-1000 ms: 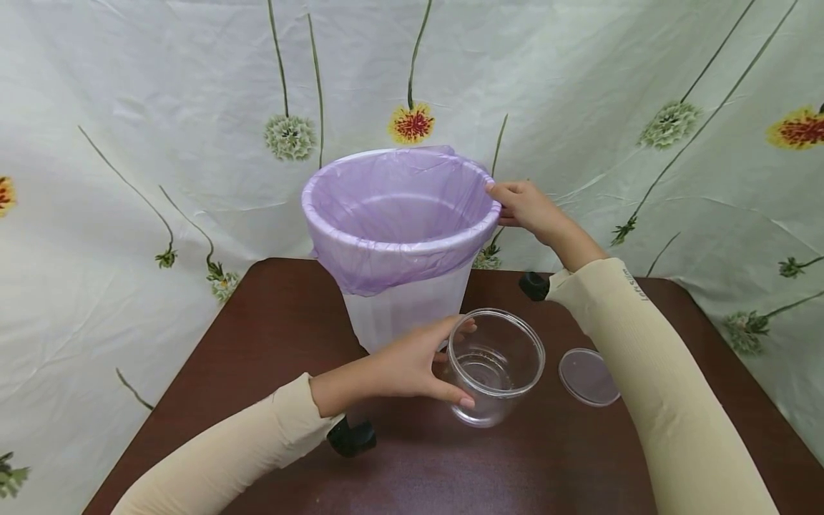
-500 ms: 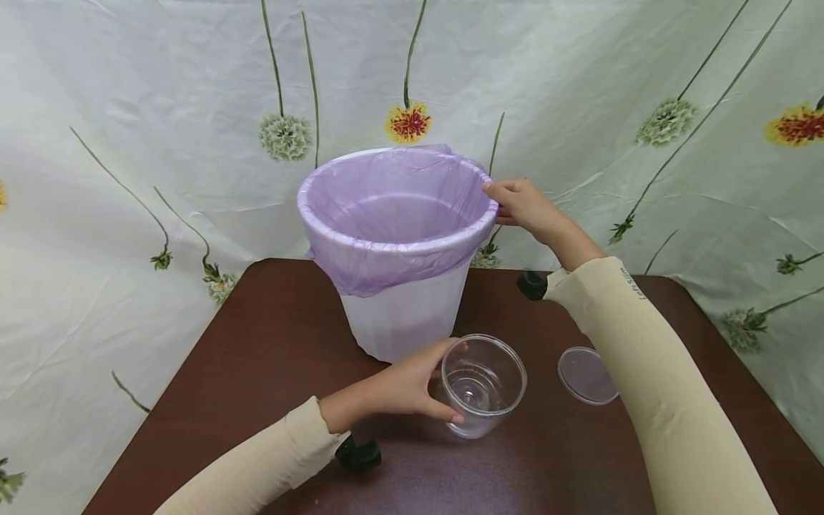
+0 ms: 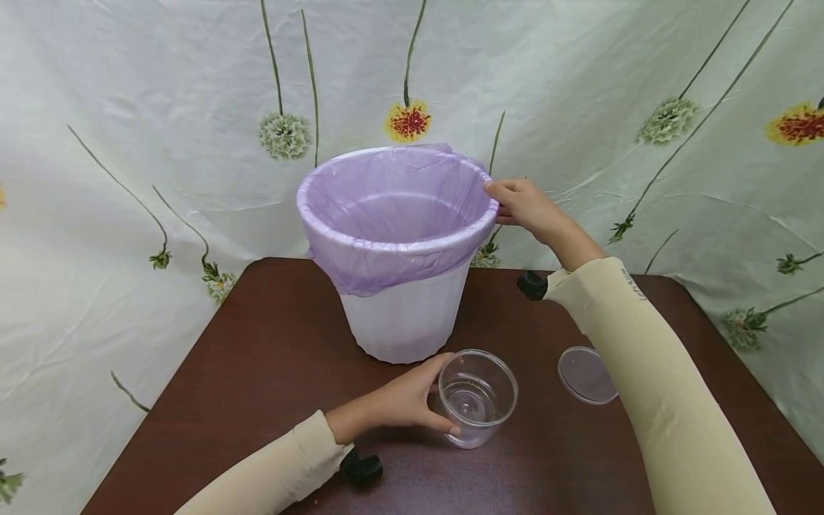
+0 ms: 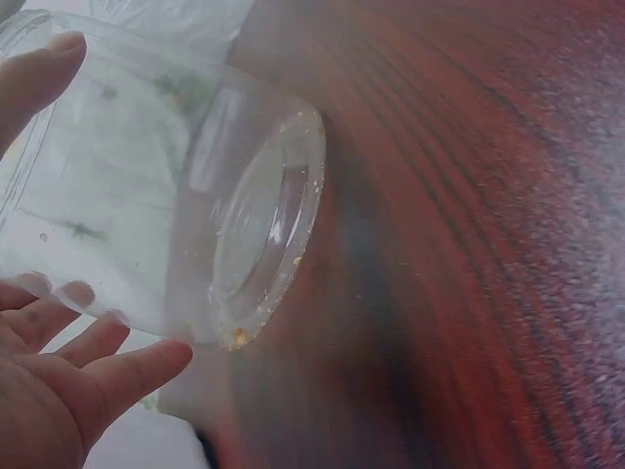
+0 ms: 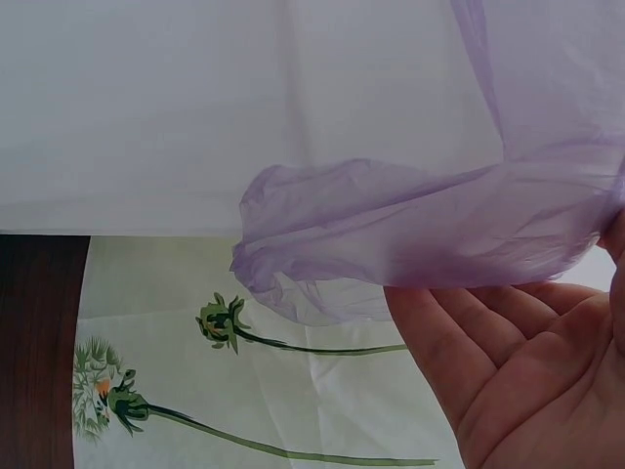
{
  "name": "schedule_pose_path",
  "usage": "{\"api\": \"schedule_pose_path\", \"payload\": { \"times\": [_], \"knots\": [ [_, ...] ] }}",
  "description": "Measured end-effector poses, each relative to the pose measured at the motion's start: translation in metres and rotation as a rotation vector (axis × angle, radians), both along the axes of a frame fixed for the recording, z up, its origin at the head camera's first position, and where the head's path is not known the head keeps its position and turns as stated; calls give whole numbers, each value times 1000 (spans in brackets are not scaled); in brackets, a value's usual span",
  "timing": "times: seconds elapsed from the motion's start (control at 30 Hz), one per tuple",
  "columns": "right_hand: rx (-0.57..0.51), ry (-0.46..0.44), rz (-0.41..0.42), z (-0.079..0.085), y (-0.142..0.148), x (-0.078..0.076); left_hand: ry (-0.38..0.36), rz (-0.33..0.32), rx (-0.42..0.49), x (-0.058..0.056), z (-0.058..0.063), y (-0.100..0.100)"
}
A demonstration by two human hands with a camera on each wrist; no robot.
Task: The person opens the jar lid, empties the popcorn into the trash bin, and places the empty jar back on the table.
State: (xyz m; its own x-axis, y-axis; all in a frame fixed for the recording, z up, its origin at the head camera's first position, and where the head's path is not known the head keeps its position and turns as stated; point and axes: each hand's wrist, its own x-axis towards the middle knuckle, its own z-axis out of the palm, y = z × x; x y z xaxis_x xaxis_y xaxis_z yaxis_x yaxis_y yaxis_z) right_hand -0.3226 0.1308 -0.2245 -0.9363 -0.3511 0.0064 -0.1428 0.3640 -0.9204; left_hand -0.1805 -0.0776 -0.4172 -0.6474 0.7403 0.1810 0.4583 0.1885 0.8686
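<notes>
My left hand [image 3: 408, 400] holds a clear plastic jar [image 3: 478, 400] by its side, thumb nearest me and fingers round the far side. The jar is upright and lidless, low over the table in front of the bin. Crumbs cling round its base in the left wrist view, where the jar [image 4: 127, 195] lies between thumb and fingers. A white trash bin [image 3: 402, 322] stands behind, lined with a thin purple bag [image 3: 380, 268] folded over its rim. At the bin's right rim my right hand [image 3: 531, 207] grips the edge, thumb on top and fingers under the bag's fold.
A round clear lid [image 3: 587, 375] lies on the dark brown table [image 3: 283, 336], partly hidden by my right sleeve [image 3: 644, 372]. Close behind the table hangs a pale flowered cloth [image 3: 193, 93].
My left hand has brought the jar down and toward me, slightly to the left, away from the bin's foot. The right hand keeps its hold on the bin's rim.
</notes>
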Motion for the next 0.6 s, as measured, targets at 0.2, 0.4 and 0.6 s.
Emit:
{"api": "schedule_pose_path", "payload": {
  "times": [0.2, 0.4, 0.6],
  "knots": [
    [-3, 3, 8, 0, 0, 0, -36, -8, 45, 0, -8, -1],
    [0, 11, 12, -1, 0, 0, -53, 49, -32, 0, -11, -1],
    [2, 20, 1, -3, 1, -2, -1, 49, -72, -1, -9, 0]
  ]
}}
